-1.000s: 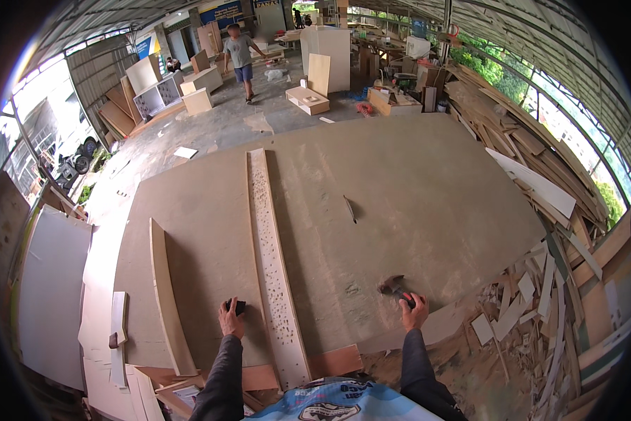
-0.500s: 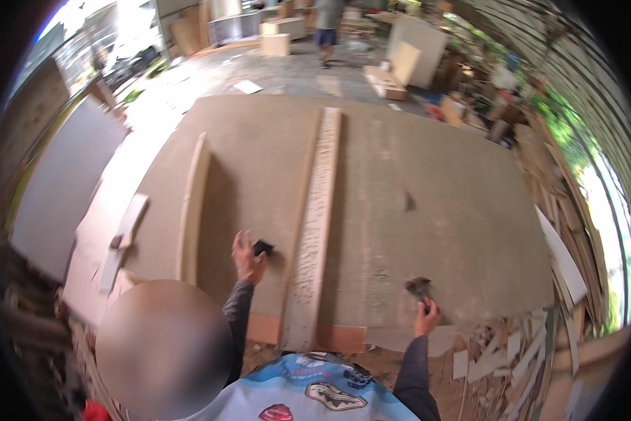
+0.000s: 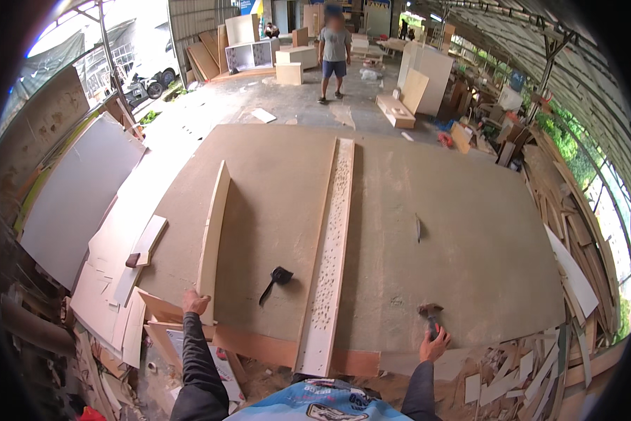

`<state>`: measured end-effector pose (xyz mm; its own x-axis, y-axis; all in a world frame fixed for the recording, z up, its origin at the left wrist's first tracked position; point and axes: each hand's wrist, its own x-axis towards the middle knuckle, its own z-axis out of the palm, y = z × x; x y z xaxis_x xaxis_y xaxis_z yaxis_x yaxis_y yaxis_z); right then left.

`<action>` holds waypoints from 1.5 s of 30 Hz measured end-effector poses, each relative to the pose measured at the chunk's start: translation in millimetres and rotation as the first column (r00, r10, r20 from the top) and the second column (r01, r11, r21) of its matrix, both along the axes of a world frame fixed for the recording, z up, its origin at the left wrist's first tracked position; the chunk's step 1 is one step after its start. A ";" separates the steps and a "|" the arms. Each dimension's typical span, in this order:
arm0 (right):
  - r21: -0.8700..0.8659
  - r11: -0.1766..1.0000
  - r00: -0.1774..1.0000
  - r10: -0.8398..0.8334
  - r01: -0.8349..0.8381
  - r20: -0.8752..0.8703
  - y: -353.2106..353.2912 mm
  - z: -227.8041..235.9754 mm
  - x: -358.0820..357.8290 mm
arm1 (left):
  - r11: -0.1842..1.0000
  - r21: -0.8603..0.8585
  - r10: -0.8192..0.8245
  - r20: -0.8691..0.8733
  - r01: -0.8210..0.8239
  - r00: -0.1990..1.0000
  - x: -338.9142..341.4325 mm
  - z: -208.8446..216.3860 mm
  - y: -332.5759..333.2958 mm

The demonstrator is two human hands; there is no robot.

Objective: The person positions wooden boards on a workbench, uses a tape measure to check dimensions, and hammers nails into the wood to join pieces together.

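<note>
My right hand [image 3: 435, 346] is closed round the handle of a hammer [image 3: 431, 311], whose head rests on or just above the large brown panel [image 3: 470, 224] near its front edge. On the left, my left hand [image 3: 196, 302] is at the near end of a narrow pale board [image 3: 214, 235] standing on edge, its fingers curled against that end. Between this board and a long white-faced strip [image 3: 333, 259] covered in small marks lies a black tape measure [image 3: 282, 275] with a dark strap. A small thin object [image 3: 419, 228] lies farther right on the panel.
White offcuts [image 3: 138, 256] lie left of the panel, with a large white sheet [image 3: 84, 203] beyond them. Wood scraps [image 3: 501, 372] are heaped at the near right. A person [image 3: 334, 52] stands on the floor beyond the panel, among cabinets and boards [image 3: 252, 52].
My left hand has left the tape measure, moving left and nearer to the pale board's end. The tape measure now lies alone. My right hand still holds the hammer; the view has tilted up.
</note>
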<state>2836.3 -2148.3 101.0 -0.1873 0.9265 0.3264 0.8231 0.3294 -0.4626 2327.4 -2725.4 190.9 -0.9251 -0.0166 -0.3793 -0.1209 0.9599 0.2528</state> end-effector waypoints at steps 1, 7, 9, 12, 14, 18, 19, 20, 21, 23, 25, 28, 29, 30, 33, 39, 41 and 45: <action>0.037 0.999 1.000 0.000 -0.001 0.019 -4.8 -1.5 -10.6 | 0.983 0.131 -0.102 -0.197 0.130 0.975 -3.1 -32.8 -23.8; -0.011 0.992 0.985 -0.121 0.123 0.125 -43.7 2.6 -16.7 | 0.839 0.401 -0.296 -0.229 0.367 0.927 36.8 -36.6 20.5; -0.011 0.994 0.986 -0.103 0.105 0.134 -52.3 -4.1 -18.1 | 0.949 0.174 -0.231 -0.189 0.264 0.954 50.5 -33.5 44.1; -0.013 0.995 0.986 -0.093 0.096 0.141 -54.8 -4.6 -20.0 | 0.999 -0.032 -0.033 -0.139 0.029 0.990 57.2 -29.1 62.7; -0.020 0.995 0.985 -0.091 0.095 0.149 -59.7 -6.4 -22.6 | 0.995 -0.007 0.095 -0.222 -0.099 0.970 60.5 -43.4 64.4; 0.013 0.993 0.980 -0.116 0.115 0.160 -72.0 -2.9 -21.7 | 0.987 -0.039 0.152 -0.144 -0.159 0.978 52.9 -18.1 72.0; 0.009 0.992 0.979 -0.123 0.123 0.162 -72.9 -3.5 -20.8 | 0.988 -0.047 0.139 -0.149 -0.148 0.979 51.6 -13.0 72.4; 0.006 0.992 0.978 -0.129 0.130 0.163 -71.6 -1.8 -19.8 | 0.991 0.000 0.134 -0.180 -0.137 0.974 49.5 -18.7 68.3; -0.002 0.992 0.979 -0.125 0.128 0.162 -75.6 0.2 -25.4 | 0.990 0.041 0.138 -0.215 -0.132 0.967 46.6 -26.3 58.2; -0.033 0.986 0.969 -0.155 0.164 0.194 -81.3 4.8 -37.5 | 0.987 0.101 0.145 -0.274 -0.121 0.951 42.5 -36.9 37.1; -0.060 0.978 0.957 -0.180 0.198 0.227 -82.1 7.3 -48.5 | 0.983 0.144 0.159 -0.321 -0.117 0.934 35.9 -41.8 19.2; -0.050 0.973 0.940 -0.202 0.223 0.274 -80.3 -1.3 -37.4 | 0.987 0.150 0.104 -0.348 -0.054 0.932 22.4 -48.9 8.9; -0.009 0.975 0.937 -0.211 0.222 0.278 -79.2 -11.1 -28.3 | 0.991 0.132 0.079 -0.402 -0.027 0.912 20.2 -60.8 5.4; 0.032 0.973 0.933 -0.227 0.228 0.279 -80.8 -18.5 -31.1 | 0.994 0.108 0.044 -0.454 0.006 0.890 17.9 -68.5 4.7; 0.044 0.955 0.922 -0.295 0.293 0.250 -96.1 -11.1 -49.3 | 0.998 0.041 0.050 -0.365 -0.038 0.930 25.6 -46.0 11.5; -0.062 0.908 0.870 -0.375 0.414 0.320 -101.2 16.1 -69.6 | 0.990 0.091 0.131 -0.325 -0.107 0.937 62.4 -29.0 -0.7; -0.121 0.912 0.899 -0.353 0.393 0.259 -89.9 17.9 -73.6 | 0.984 0.147 0.141 -0.293 -0.102 0.946 68.0 -25.6 -9.1; -0.519 0.799 0.952 -0.231 0.302 0.198 -63.2 20.8 -74.8 | 0.996 0.085 0.067 -0.398 -0.036 0.915 80.4 -68.2 -36.0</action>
<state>2761.4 -2211.5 121.7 0.0890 0.9649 -0.2471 0.9013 -0.1836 -0.3923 2407.8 -2761.4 122.7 -0.9983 -0.0547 0.0206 -0.0436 0.9317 0.3605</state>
